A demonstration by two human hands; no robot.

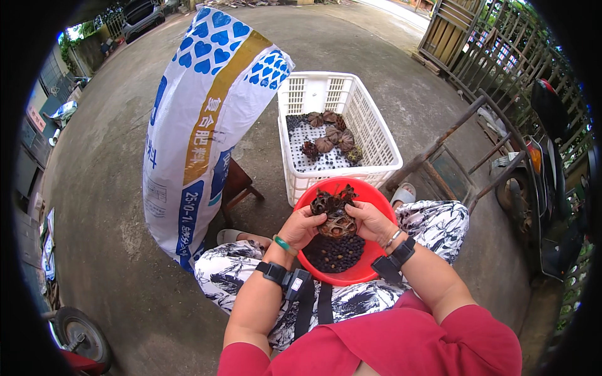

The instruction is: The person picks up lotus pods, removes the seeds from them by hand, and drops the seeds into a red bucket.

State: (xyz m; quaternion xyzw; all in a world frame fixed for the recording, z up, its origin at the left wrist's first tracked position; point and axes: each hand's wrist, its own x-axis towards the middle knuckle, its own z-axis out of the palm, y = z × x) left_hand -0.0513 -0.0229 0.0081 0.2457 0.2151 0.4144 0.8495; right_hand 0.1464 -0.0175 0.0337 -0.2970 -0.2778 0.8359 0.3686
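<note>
My left hand (pixel 302 227) and right hand (pixel 372 223) both gripped a dried pod (pixel 337 222) over the red bowl (pixel 375 195) of dark seeds (pixel 333 253) on my lap.

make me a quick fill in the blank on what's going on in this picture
1. Both the left hand and the right hand grip a dried brown seed pod over a ____ bowl.
2. The small seeds piled in the bowl are ____ in colour.
3. More dried pods lie in a white plastic ____ beyond the bowl.
4. The tall printed sack stands to the person's ____.

Missing words: red; black; crate; left
</note>
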